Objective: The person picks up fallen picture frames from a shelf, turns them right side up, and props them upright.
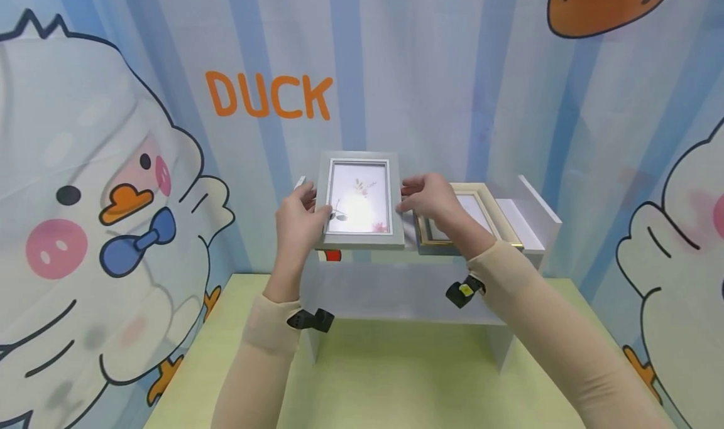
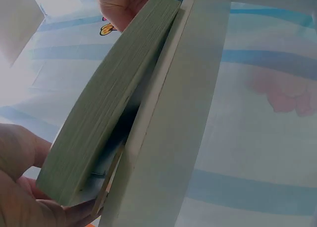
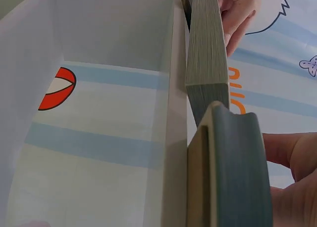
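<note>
A grey picture frame (image 1: 400, 234) with a floral print stands tilted back on the white shelf. My left hand (image 1: 300, 218) grips its left side, thumb at the front and fingers behind. In the left wrist view the picture frame (image 2: 106, 96) leans above the shelf board, with a thin brown stand (image 2: 106, 187) behind it. My right hand (image 1: 432, 200) holds the opposite side, thumb and fingers at the right edge. A cream and gold picture frame (image 1: 498, 212) sits to the right, partly hidden by my right hand and wrist. Its blue-grey side (image 3: 240, 172) shows in the right wrist view.
The white shelf unit (image 1: 396, 291) stands on a pale yellow-green table (image 1: 390, 379). At its right end rises a side panel (image 1: 540, 209). Behind hangs a striped curtain (image 1: 407, 71) printed with ducks and lettering.
</note>
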